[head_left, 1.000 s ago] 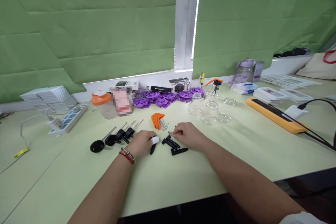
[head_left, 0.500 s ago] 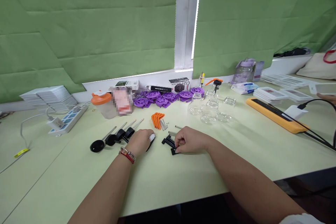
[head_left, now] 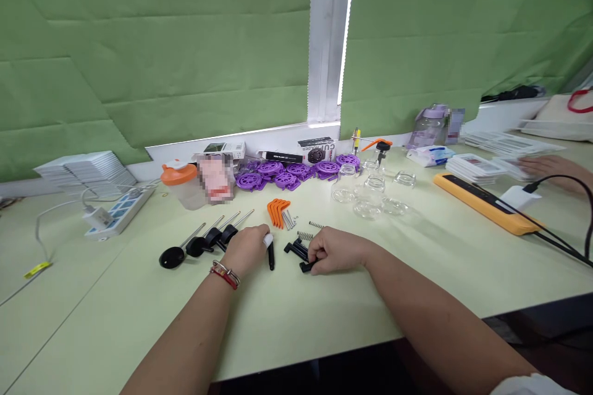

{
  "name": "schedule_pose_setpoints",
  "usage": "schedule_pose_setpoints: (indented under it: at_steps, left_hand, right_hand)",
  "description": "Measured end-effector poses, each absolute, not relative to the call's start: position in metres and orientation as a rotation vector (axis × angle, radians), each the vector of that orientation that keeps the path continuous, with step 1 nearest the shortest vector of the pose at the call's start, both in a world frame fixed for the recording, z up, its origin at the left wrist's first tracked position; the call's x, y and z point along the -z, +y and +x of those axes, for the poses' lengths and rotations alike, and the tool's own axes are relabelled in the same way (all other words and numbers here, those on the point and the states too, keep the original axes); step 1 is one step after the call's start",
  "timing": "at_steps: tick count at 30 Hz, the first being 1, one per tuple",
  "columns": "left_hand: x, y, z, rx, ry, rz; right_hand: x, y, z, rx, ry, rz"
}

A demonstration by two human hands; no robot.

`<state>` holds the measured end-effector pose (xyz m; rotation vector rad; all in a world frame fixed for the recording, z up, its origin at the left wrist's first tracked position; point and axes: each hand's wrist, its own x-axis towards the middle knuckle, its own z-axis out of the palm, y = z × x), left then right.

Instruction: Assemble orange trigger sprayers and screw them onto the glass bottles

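Black plastic nozzle pieces (head_left: 296,250) lie in a small cluster on the pale green table (head_left: 324,321), and my right hand (head_left: 337,250) is curled over the near end of that cluster, fingers bent and closing on one black piece (head_left: 306,267) at the tips. My left hand (head_left: 246,250) rests knuckles up just beside it, pinching a slim black stick (head_left: 271,257) that points back toward me; a white wrap shows on one finger (head_left: 267,239). Small springs (head_left: 304,236) sit just beyond, near the orange levers (head_left: 277,211). By my reading we're at the pick-up stage of fitting pump parts. Next move calls for lifting both pieces clear and lining them up. Far right, another person's hand (head_left: 551,166) rests on stacked cards.
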<state>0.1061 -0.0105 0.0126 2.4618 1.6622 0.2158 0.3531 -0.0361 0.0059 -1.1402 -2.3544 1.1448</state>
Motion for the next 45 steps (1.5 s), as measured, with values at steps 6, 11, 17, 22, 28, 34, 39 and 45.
schedule_pose_setpoints:
  at_steps: [6,11,17,22,28,34,39,45]
  left_hand:
    - [-0.012,-0.020,0.116,-0.625,1.041,2.337]
    - [-0.007,-0.027,0.130,-0.668,0.772,1.995]
    - [-0.011,-0.028,0.133,-0.737,0.813,1.845]
    - [-0.016,-0.029,0.128,-0.683,0.903,1.946]
    - [-0.017,-0.028,0.126,-0.630,0.953,2.102]
    - [-0.019,-0.029,0.127,-0.620,0.980,2.163]
    - [-0.017,-0.028,0.127,-0.618,0.974,2.202]
    - [-0.016,-0.029,0.127,-0.610,0.972,2.217]
  right_hand:
    - [-0.003,-0.034,0.348,-1.428,-1.978,-0.964]
    - [0.000,-0.036,0.338,-1.465,-1.840,-0.889]
    - [0.002,-0.033,0.338,-1.374,-1.872,-0.916]
    - [0.007,-0.023,0.349,-0.891,-1.982,-1.238]
    - [0.011,-0.021,0.344,-0.592,-2.263,-1.279]
    - [0.010,-0.023,0.337,-0.486,-2.363,-1.334]
    - [0.009,-0.022,0.335,-0.425,-2.380,-1.387]
    - [0.009,-0.025,0.332,-0.344,-2.428,-1.415]
